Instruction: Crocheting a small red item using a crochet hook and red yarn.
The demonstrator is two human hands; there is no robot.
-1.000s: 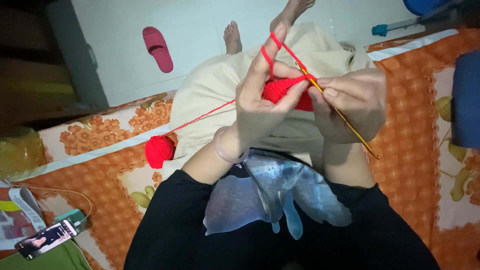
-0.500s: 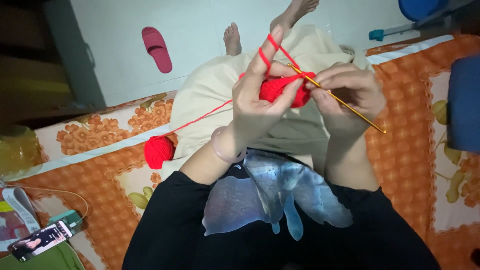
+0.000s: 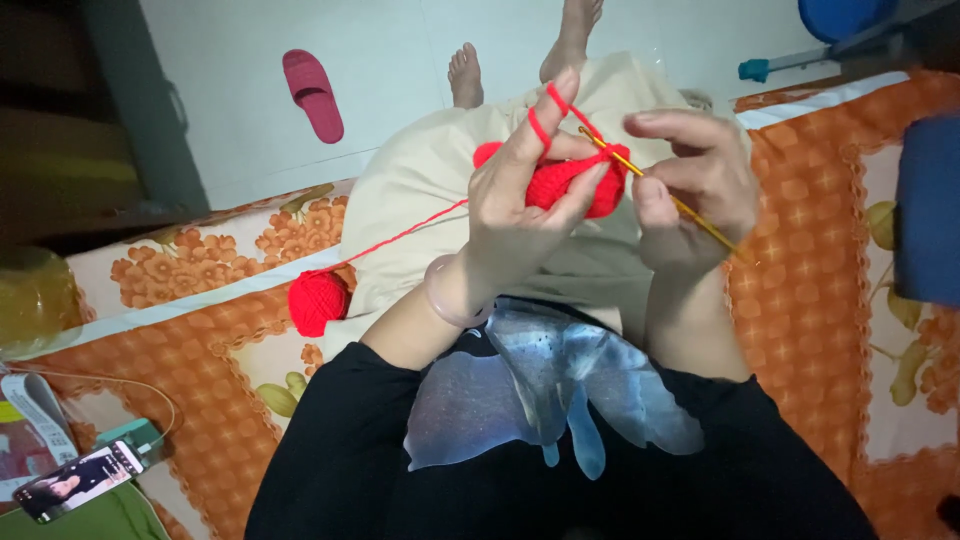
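At the far left edge a phone (image 3: 78,482) lies face up with its screen lit, beside a green box and some printed paper, on an orange flowered sheet (image 3: 200,390) that covers the surface the person sits on; a thin cord loops near it. Up on the pale floor a pink slipper (image 3: 313,94) lies alone, well apart from everything else. A red yarn ball (image 3: 319,302) rests on the sheet just beside the person's cream-clad knee, and a single red strand (image 3: 400,236) runs taut from it up and rightward across the lap to the left hand (image 3: 525,205). That hand is raised, with a pale bangle (image 3: 447,296) at the wrist; its index finger stands up with the strand wound round it, while thumb and the other fingers are closed on a red crochet piece (image 3: 565,182), pinching it from both sides. Just right of the piece, the right hand (image 3: 695,190) is curled shut on a yellow hook (image 3: 665,195), thumb and forefinger gripping the shaft, whose tip reaches into the top edge of the piece and whose tail slants down past the wrist. Beyond the hands the person's bare feet show on the floor. Farther right the sheet carries on, and a dark blue cushion (image 3: 928,205) sits at the right edge
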